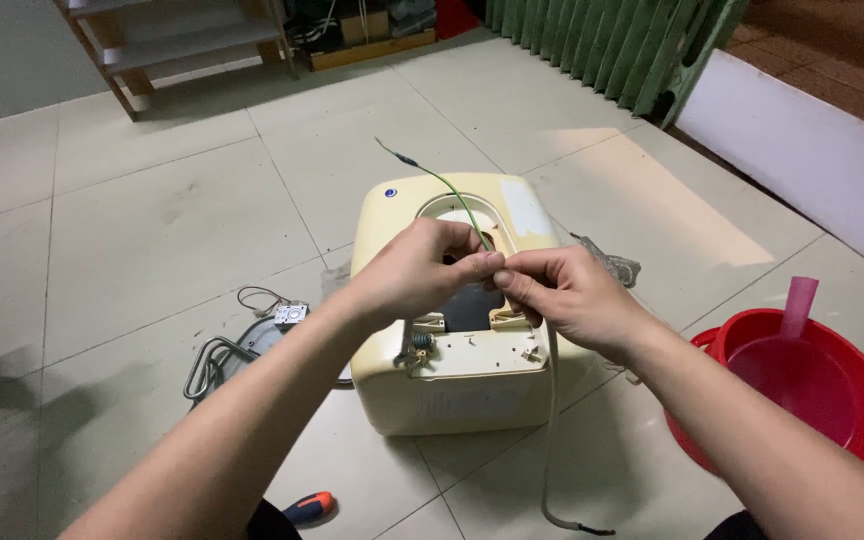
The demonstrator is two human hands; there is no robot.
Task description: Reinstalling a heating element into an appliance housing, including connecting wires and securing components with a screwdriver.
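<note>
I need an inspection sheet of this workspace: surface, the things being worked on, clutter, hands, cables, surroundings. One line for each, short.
Surface: pale tiled floor, some dull marks.
Things in hand: cream boxy appliance lying on the floor, round opening in its casing; thin green wire rising from the opening.
Clutter: metal heating coil with round plate left of the appliance; orange-handled tool at the bottom edge; crumpled plastic behind the appliance.
Hands: left hand and right hand meet over the opening, both pinching the green wire.
Cables: grey cord trailing off the appliance to the floor.
Surroundings: red basin with pink scoop at right; green folding gate; wooden steps.
</note>
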